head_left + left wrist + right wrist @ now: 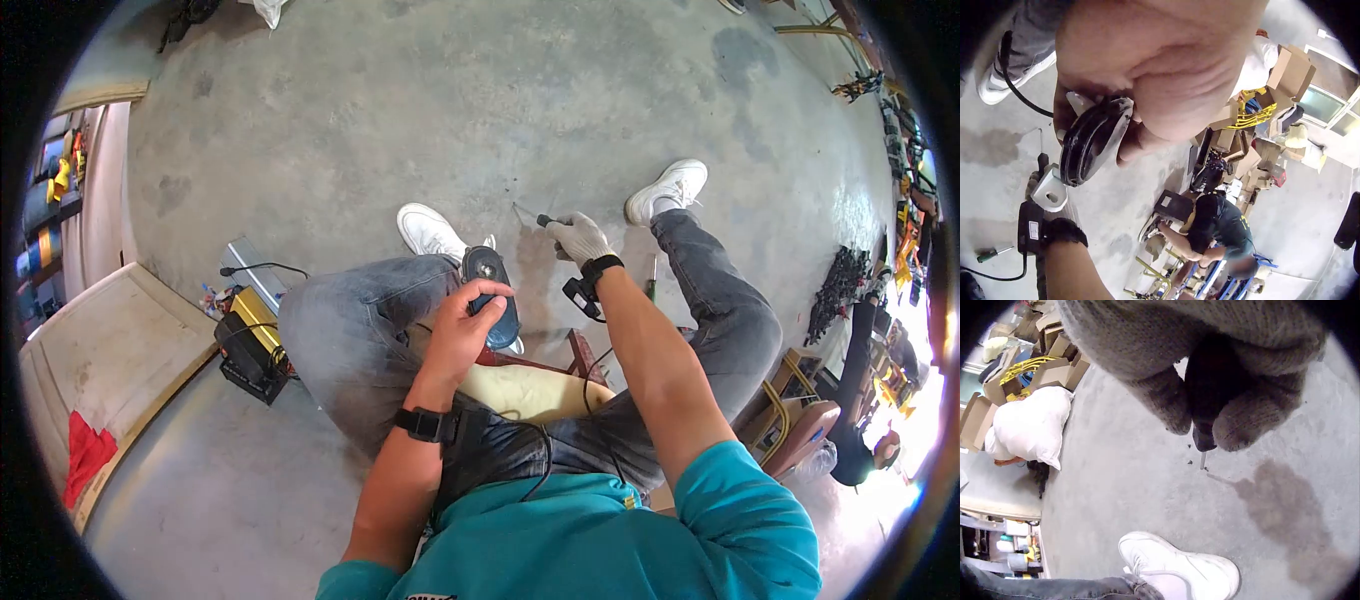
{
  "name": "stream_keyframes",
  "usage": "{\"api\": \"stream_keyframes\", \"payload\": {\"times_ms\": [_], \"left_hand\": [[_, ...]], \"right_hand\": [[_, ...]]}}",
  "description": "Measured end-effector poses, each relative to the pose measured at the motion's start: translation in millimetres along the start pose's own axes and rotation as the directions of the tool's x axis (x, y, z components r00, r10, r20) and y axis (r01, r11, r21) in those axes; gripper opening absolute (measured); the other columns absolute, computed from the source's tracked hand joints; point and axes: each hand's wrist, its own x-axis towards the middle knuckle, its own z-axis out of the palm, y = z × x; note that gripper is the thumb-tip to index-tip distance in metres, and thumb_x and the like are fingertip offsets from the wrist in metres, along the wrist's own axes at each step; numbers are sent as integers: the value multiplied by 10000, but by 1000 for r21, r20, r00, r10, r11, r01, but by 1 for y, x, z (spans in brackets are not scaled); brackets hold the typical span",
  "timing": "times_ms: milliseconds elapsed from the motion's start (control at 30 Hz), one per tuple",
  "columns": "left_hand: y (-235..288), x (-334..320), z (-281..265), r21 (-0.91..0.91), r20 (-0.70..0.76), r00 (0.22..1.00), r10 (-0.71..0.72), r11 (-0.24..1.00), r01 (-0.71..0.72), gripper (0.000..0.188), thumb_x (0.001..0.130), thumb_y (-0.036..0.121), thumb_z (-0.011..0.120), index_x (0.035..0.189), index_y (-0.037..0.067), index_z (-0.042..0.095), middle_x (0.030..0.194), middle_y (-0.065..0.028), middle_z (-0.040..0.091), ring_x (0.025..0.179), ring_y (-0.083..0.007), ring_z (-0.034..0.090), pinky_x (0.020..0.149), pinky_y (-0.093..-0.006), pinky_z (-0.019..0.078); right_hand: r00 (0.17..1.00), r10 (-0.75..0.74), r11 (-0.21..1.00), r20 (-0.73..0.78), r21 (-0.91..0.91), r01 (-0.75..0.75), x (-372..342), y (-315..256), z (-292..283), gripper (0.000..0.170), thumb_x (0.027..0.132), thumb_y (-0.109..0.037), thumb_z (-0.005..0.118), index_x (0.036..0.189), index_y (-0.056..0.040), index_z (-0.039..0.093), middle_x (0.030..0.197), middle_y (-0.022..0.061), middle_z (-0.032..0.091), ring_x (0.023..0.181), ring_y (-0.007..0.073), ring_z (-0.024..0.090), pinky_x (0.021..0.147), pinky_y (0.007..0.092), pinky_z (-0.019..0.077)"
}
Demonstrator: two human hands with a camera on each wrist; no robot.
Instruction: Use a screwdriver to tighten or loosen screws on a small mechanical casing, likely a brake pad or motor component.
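Note:
My bare left hand [462, 335] grips a dark oval device [507, 326] over the lap, thumb and fingers around its body. In the left wrist view the device [1088, 140] shows ridged black edges, with a pale metal bracket [1054, 195] with a hole at its end. My right hand [580, 240], in a knitted glove, holds a screwdriver [544, 220] by its black handle, apart from the device. Close up, gloved fingertips pinch the screwdriver handle [1207, 394], and its thin shaft points toward the floor.
A green-handled screwdriver [991, 253] lies on the floor by the right leg. At left stand a yellow-and-black machine [245, 340] and a board [130, 330] with a red cloth [88, 455]. Another person [1225, 231] bends near cardboard boxes [1291, 78]. A white sack [1035, 425] sits on the floor.

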Motion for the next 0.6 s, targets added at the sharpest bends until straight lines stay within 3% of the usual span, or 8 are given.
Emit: {"api": "stream_keyframes", "payload": {"times_ms": [100, 200, 367, 433, 467, 600], "left_hand": [[-7, 5, -4, 73, -3, 1000, 16, 997, -16, 133, 962, 84, 646, 1063, 19, 705, 956, -18, 682, 855, -94, 623, 774, -272, 510], [-10, 8, -4, 36, -13, 998, -61, 997, 61, 120, 966, 83, 647, 1044, 14, 707, 943, -13, 684, 855, -87, 615, 777, -270, 502], [-13, 11, -4, 150, -71, 997, 14, 989, -3, 130, 977, 107, 655, 1049, 10, 700, 921, -20, 687, 833, -94, 624, 769, -272, 511], [-15, 11, -6, 90, -69, 998, 8, 996, -2, 137, 979, 110, 656, 1062, 10, 697, 933, -27, 692, 829, -98, 630, 763, -269, 513], [-15, 11, -6, 26, -64, 998, 2, 1000, -1, 144, 981, 114, 657, 1074, 10, 695, 946, -34, 696, 824, -103, 635, 756, -266, 515], [-9, 11, -4, 69, -52, 997, 58, 996, -55, 155, 991, 112, 644, 1090, 2, 689, 976, -49, 705, 850, -114, 653, 772, -271, 529]], "right_hand": [[1000, -20, 1000, -17, -24, 20, 6, 3, 1, 505, 781, -341, 715, 1084, 61, 676, 736, 116, 692, 611, 192, 690, 628, 324, 554], [1000, -10, 1000, -20, -10, 10, 14, 8, 4, 513, 780, -351, 721, 1084, 59, 676, 722, 114, 692, 607, 190, 689, 628, 328, 552], [1000, 9, 1000, 15, 8, -9, 17, 7, 0, 516, 778, -348, 723, 1078, 69, 673, 736, 115, 696, 612, 185, 684, 634, 326, 552], [1000, 2, 999, 20, 32, -3, 5, 4, -4, 508, 779, -334, 722, 1078, 74, 672, 742, 114, 694, 618, 180, 679, 632, 318, 551], [999, -21, 994, 48, 107, 15, -2, 3, -8, 487, 788, -310, 714, 1080, 77, 669, 745, 106, 681, 625, 167, 664, 624, 307, 546], [992, -82, 955, 99, 291, 50, -49, -19, -37, 429, 816, -238, 690, 1103, 79, 656, 754, 68, 635, 650, 130, 613, 603, 281, 530]]}}
